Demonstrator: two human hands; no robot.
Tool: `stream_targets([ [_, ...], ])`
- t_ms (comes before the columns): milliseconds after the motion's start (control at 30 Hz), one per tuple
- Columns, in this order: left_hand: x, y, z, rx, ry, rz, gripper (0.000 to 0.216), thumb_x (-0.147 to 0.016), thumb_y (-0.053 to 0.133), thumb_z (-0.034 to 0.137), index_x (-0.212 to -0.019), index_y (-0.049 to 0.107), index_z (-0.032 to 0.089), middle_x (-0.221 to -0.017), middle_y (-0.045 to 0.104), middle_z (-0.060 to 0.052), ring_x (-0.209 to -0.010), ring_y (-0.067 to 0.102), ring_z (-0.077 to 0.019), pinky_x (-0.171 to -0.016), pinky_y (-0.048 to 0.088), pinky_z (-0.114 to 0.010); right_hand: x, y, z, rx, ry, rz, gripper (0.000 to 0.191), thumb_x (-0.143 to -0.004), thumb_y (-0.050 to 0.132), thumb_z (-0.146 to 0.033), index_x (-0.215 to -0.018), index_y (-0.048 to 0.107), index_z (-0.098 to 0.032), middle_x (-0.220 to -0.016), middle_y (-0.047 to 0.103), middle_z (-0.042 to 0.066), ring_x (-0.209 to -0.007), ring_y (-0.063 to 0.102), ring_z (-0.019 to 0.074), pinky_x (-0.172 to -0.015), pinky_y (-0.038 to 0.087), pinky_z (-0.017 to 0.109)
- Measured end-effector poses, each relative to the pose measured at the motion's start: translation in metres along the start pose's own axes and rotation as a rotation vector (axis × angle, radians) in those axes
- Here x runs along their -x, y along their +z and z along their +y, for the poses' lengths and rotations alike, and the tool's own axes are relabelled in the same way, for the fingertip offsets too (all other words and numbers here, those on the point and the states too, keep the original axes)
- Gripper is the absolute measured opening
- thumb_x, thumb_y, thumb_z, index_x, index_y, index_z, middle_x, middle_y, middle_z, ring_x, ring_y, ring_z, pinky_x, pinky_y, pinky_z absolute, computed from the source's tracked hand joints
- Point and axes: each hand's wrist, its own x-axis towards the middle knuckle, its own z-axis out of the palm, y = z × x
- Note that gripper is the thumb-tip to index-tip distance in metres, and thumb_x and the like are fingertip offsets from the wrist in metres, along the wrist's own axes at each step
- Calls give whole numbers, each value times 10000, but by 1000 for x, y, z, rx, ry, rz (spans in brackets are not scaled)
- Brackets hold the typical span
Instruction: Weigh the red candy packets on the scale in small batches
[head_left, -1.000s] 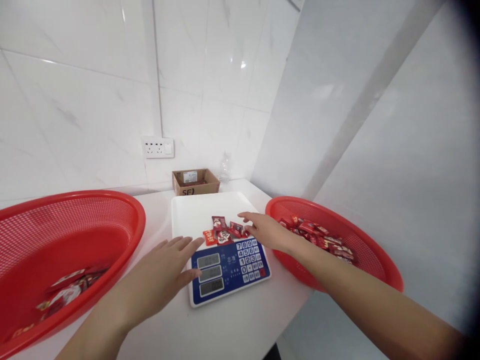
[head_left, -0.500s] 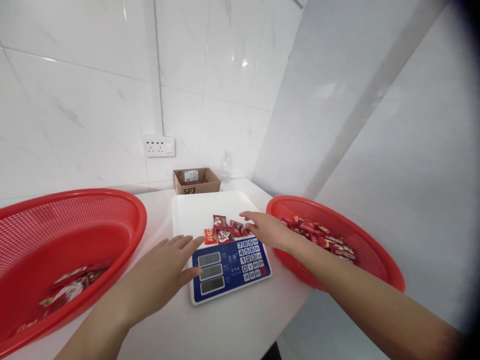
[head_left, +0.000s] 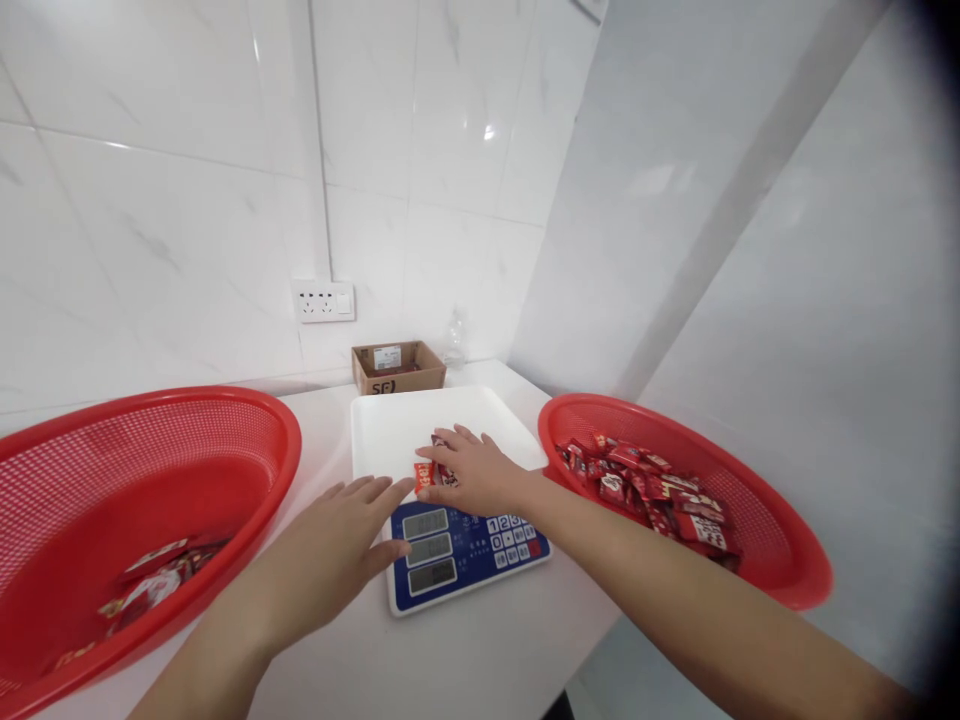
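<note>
A white digital scale (head_left: 390, 425) with a blue keypad panel stands in the middle of the table. On the front of its pan lie several small wrapped candies (head_left: 424, 476) in red and dark red. My right hand (head_left: 476, 470) is spread flat over them, palm down, hiding most of the pile; whether it presses on them I cannot tell. Fingers outstretched, my left hand (head_left: 341, 530) hovers at the scale's left front corner, beside the displays, holding nothing. Its fingertips come close to the orange-red candy.
At left stands a red plastic basket (head_left: 289, 440) with a few wrapped packets inside. Another red basket (head_left: 814, 580) at right holds many red wrapped candies (head_left: 652, 485). Behind the scale are a cardboard box (head_left: 409, 382) and a clear plastic bottle (head_left: 455, 340) against the tiled wall.
My right hand has moved left from the pan's right edge and now covers most of the candies. My left hand has barely moved. The view has shifted slightly.
</note>
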Motion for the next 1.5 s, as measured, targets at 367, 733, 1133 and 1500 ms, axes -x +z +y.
stream_targets([
  [367, 0, -3, 1, -2, -28, -35, 502, -902, 394, 402, -1381, 337, 266, -1358, 487, -67, -1228, 454, -245, -1005, 352, -430, 8, -5, 16, -73, -133, 243, 327, -855, 524, -239, -1163, 602, -163, -1303, 526, 134, -1248, 433, 224, -1024, 358, 397],
  [733, -7, 3, -5, -36, -23, -13, 531, -901, 382, 463, -1387, 327, 257, -1392, 453, -50, -1281, 393, -237, -1028, 349, -423, 114, 60, 1, -340, -274, 738, 131, -842, 496, -129, -885, 598, -199, -767, 647, 32, -720, 598, 144, -659, 475, 252],
  [1133, -1, -3, -19, -132, -176, 145, 518, -891, 331, 543, -1361, 338, 325, -1425, 406, 8, -1316, 349, -212, -1032, 371, -416, 121, 116, -4, -928, 216, 223, 195, -829, 507, -311, -709, 577, -175, -653, 557, -8, -629, 511, 129, -583, 407, 228],
  [1500, 80, 30, -90, -424, -486, 131, 524, -901, 311, 451, -1361, 349, 203, -1449, 341, -114, -1380, 171, -284, -1039, 304, -474, 128, 117, 2, -940, 135, 192, 189, -852, 492, -290, -724, 577, -179, -710, 586, 4, -669, 532, 133, -617, 409, 232],
])
